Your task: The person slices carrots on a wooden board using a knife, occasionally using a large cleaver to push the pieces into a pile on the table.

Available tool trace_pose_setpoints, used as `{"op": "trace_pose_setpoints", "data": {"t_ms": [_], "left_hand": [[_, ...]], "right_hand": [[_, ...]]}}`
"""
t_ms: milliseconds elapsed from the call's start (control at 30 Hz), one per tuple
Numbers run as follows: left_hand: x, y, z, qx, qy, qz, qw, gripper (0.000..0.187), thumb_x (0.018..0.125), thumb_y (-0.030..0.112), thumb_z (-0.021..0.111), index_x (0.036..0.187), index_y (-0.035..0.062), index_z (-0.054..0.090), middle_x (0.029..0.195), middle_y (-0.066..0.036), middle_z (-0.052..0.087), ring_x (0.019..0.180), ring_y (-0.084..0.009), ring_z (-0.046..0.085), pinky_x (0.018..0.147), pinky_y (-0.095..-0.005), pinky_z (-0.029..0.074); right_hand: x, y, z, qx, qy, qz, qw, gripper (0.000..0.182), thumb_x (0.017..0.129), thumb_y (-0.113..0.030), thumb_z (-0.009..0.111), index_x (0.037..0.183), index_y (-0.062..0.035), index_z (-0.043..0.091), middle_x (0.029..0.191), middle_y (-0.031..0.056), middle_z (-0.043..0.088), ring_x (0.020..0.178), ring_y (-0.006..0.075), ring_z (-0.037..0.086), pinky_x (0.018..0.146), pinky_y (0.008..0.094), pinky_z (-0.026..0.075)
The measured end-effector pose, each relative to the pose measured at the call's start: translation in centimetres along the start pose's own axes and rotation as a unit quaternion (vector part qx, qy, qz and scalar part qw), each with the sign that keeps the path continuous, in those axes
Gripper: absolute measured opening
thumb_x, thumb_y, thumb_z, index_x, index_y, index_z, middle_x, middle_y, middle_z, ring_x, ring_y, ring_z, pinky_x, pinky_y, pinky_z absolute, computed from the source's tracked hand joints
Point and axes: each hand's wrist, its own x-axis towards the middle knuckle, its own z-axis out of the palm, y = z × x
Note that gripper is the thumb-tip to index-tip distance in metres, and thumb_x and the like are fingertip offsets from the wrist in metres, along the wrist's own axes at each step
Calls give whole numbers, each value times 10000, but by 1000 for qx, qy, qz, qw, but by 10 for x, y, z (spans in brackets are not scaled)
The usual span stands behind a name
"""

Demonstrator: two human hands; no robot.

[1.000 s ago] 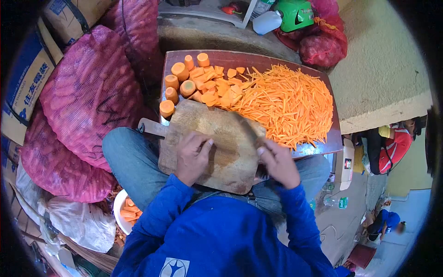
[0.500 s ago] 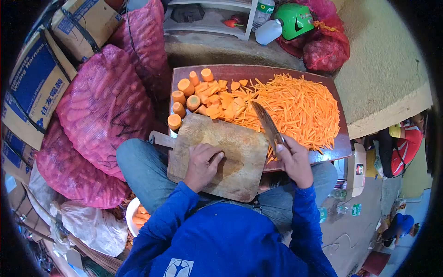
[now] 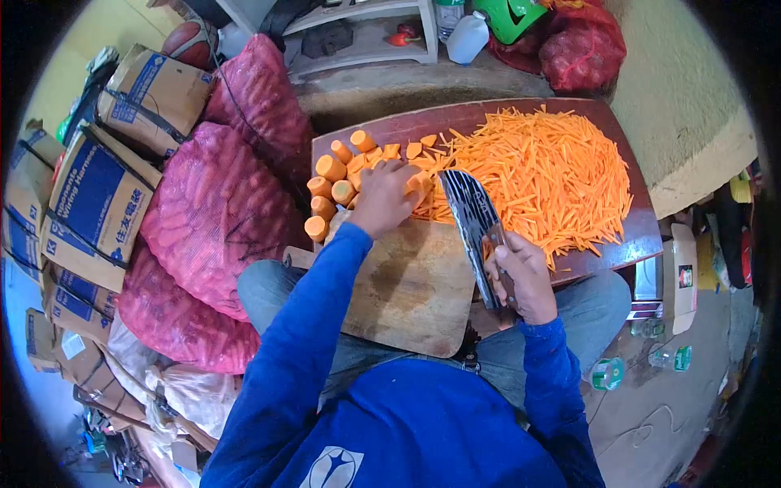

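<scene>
My left hand point(image 3: 382, 198) reaches over the far edge of the cutting board, its fingers curled on carrot slices point(image 3: 419, 185) in the pile. Part of that pile is hidden beneath the hand. In my right hand point(image 3: 523, 276) is a broad-bladed knife point(image 3: 468, 213), blade raised and pointing away from me, above the board's right edge. The wooden cutting board point(image 3: 407, 285) rests across my lap, its surface bare and damp-stained. Short carrot chunks point(image 3: 330, 168) stand at the left of the red-brown table point(image 3: 643, 236). A large heap of carrot strips point(image 3: 553, 179) covers the right side.
Pink mesh sacks of carrots point(image 3: 215, 215) are stacked at my left, beside strapped cardboard boxes point(image 3: 98, 199). A shelf point(image 3: 366, 53), a white jug point(image 3: 468, 39) and a red mesh bag point(image 3: 582, 49) stand beyond the table. Plastic bottles point(image 3: 606, 374) lie on the floor at right.
My left hand has moved from the cutting board forward to the carrot slices. The knife has turned, showing more of its blade flat, and stays in my right hand. The view has shifted slightly.
</scene>
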Motion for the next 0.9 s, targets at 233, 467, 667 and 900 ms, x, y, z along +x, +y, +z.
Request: {"op": "trace_pose_setpoints", "data": {"t_ms": [233, 467, 667, 900], "left_hand": [[32, -11, 19, 11, -193, -75, 978, 459, 805, 254, 791, 1239, 109, 748, 1189, -184, 749, 1195, -385, 662, 979, -575, 470], [26, -5, 19, 65, -136, -11, 988, 493, 818, 236, 784, 1284, 80, 749, 1111, -206, 770, 1137, -419, 699, 972, -598, 496], [18, -39, 32, -145, -2, -55, 988, 381, 830, 61, 753, 1206, 0, 771, 938, -190, 768, 837, -300, 741, 785, -412, 580], [-1, -38, 6, -273, -8, -175, 946, 301, 918, -48, 710, 1216, -50, 751, 1005, -53, 767, 946, -110, 694, 854, -274, 557]], "right_hand": [[1, -2, 2, -10, -40, -5, 999, 279, 1114, -282, 625, 1207, -20, 652, 739, -38, 563, 495, 28, 474, 431, 208, 339], [3, 3, 3, -18, -36, 4, 999, 239, 1109, -284, 633, 1087, -46, 638, 729, -44, 555, 489, 24, 470, 430, 207, 339], [6, 8, -3, -34, -32, -12, 999, 335, 1086, -288, 656, 1258, -1, 650, 754, -16, 597, 499, 33, 493, 442, 206, 367], [7, 8, 2, -31, -30, -2, 999, 221, 1105, -269, 632, 1039, -58, 629, 738, -43, 570, 499, 21, 487, 433, 203, 349]]}}
